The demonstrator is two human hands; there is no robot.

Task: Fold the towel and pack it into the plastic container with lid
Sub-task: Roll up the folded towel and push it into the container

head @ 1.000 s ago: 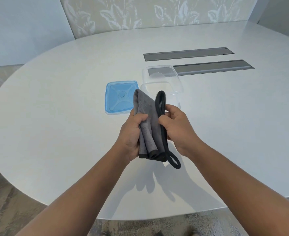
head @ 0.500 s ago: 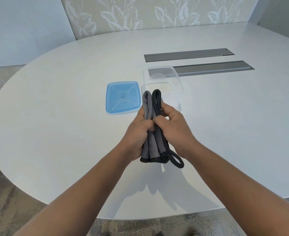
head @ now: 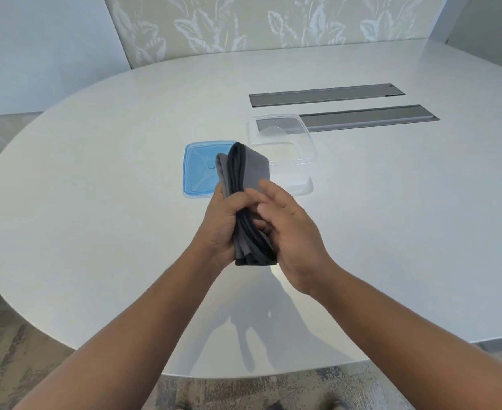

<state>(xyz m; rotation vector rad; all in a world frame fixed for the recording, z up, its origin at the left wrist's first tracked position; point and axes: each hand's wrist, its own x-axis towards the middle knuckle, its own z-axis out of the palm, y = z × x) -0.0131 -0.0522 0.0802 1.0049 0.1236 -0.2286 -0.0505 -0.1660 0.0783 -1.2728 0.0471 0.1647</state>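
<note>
Two hands up over the near part of the table (head: pixel 96 232), and from my remote seat I can see them working one bundle between them. My left hand (head: pixel 223 229) is clamped around the folded towel (head: pixel 244 184), thumb across its front, holding it upright in the air, clear of the tabletop. My right hand (head: pixel 291 229) sits against the towel's right face, fingers loosely spread rather than curled tight, so I read it as pressing or smoothing the layers, not gripping. The towel itself looks well folded: several grey and dark layers stacked narrow, with the edges lined up at the bottom. Folding looks nearly or fully finished, I'd say. Just beyond the bundle, the blue lid (head: pixel 198 170) lies flat on the table, left of the clear container (head: pixel 309 143), and the towel's top partly covers my view of both. That container sits open and looks bare inside. So packing remains: carry the bundle forward and to the right, settle it in, then fetch the lid and press it on. Farther back, two grey slots (head: pixel 326 94) run across the tabletop.
</note>
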